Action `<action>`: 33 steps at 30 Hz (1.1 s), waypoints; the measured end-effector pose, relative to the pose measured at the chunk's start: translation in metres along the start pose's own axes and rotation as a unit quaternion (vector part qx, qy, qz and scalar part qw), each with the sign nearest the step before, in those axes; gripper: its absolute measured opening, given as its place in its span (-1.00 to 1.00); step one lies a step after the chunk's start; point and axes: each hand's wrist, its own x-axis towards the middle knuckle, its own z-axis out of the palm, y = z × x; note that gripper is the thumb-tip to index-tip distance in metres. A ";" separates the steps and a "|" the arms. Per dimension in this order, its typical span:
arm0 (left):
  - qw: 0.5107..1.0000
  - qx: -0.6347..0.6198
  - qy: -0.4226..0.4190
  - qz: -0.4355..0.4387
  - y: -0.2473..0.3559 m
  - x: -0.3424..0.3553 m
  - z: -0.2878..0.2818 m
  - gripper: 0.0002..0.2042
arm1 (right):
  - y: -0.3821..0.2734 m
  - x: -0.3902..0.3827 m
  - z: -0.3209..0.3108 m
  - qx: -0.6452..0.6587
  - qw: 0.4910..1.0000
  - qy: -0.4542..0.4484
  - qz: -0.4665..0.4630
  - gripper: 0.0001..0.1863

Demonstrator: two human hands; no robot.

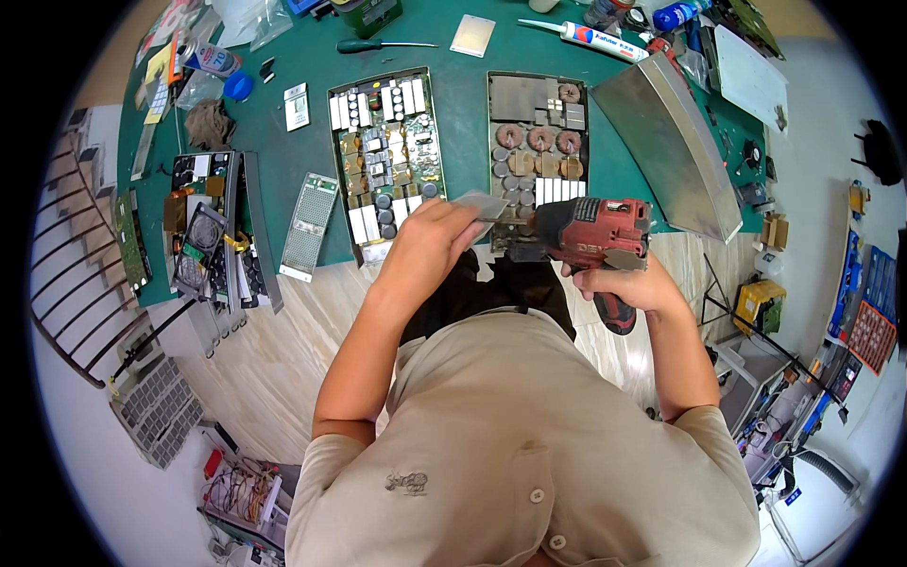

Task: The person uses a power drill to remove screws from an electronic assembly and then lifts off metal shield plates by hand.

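Note:
My right hand [628, 283] is wrapped round the grip of a red and black cordless drill [605, 231], its nose pointing left. My left hand [433, 236] pinches a small thin translucent grey sheet [486, 202] beside the drill's tip. Whether the tip touches the sheet I cannot tell. Beyond the drill lies an open circuit unit [540, 137] with copper-wound rings and dusty parts; the drill hides its near end. To its left, near my left hand, sits another open circuit board unit [387, 142] with white blocks and black capacitors.
A bent metal cover [671, 151] stands at right on the green table [463, 113]. At left are a perforated metal plate [310, 227] and stacked electronic modules [213, 227]. A screwdriver [383, 44], a white sealant tube [600, 41] and a spray can [213, 59] lie farther back.

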 end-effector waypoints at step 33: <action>0.981 0.047 0.031 -0.188 -0.010 -0.085 -0.022 -0.85 | 0.059 0.213 -0.057 -0.343 0.933 0.109 0.004 -0.36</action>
